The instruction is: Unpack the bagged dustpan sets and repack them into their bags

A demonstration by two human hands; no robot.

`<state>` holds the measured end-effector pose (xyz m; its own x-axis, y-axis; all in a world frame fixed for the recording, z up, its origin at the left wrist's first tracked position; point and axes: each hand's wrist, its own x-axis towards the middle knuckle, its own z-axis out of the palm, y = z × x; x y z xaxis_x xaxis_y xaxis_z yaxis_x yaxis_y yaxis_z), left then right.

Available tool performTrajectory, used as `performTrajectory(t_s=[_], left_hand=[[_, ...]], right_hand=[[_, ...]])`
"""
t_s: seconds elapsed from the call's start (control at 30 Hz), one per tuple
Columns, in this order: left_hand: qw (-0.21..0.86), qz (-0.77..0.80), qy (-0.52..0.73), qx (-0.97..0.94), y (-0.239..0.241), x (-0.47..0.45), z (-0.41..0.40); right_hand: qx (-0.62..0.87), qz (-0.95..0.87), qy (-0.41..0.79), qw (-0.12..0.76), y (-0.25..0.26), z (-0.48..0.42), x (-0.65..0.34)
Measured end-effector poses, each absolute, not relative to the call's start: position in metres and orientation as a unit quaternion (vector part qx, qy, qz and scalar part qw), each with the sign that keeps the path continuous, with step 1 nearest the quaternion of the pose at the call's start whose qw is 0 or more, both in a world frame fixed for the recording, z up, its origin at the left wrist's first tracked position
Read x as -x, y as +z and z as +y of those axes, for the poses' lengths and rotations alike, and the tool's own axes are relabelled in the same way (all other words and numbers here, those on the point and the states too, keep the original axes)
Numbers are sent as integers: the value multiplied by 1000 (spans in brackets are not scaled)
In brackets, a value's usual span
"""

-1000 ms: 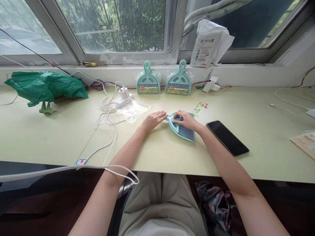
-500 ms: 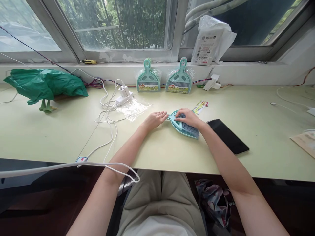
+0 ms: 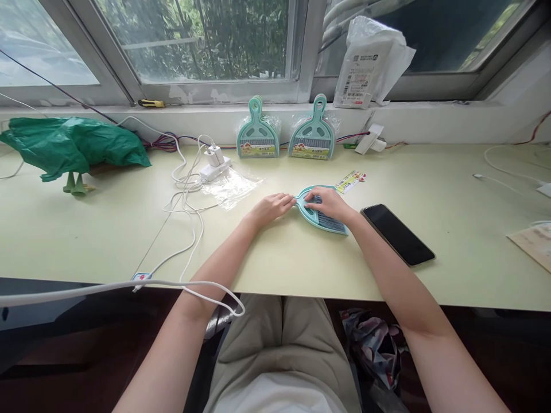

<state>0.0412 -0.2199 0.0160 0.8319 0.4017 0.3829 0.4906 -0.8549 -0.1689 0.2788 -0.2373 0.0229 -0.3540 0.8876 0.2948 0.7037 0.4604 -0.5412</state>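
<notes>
A teal mini dustpan (image 3: 322,213) with a small brush nested in it lies flat on the pale green desk (image 3: 279,258), just in front of the person and a little right of centre, its handle pointing left. The right hand (image 3: 326,202) rests palm-down on top of the brush, fingers spread over the bristle end and pressing it into the pan — a flat press, not a closed grip. The left hand (image 3: 269,207) lies on the desk at the handle end, its fingertips touching the tip of the handle; its fingers are extended and loosely together, so its grip is open and it holds nothing. Just right of the dustpan, a black smartphone (image 3: 396,233) lies face up at a slant, apart from the hand. A small printed card label (image 3: 349,180) sits just behind the dustpan. Left of it lies an empty clear plastic wrapper (image 3: 232,186), beside a white charger (image 3: 214,162) and its tangle of white cables. Two more dustpan sets in their packaging (image 3: 257,133) (image 3: 313,131) lean upright against the wall under the window — side by side. A crumpled green plastic bag (image 3: 73,146) lies at the far left of the desk, and a white parcel bag (image 3: 365,63) stands on the sill.
</notes>
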Motion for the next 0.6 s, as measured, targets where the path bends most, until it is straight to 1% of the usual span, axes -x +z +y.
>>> performTrajectory(t_s=[0.1,0.27,0.47,0.6], left_hand=[[145,-249,-159,944,14,-44,-220],[118,-266,-163,943,8,-45,-218],[99,-271,-177,941,5,-43,-216],[104,-270,-186,939,6,-40,-214]], right_hand=[[494,-808,157,281,23,-237,-279],[494,-822,116,259,22,-236,-277],[495,-820,117,261,18,-235,-277],[497,-821,106,258,18,-237,-273]])
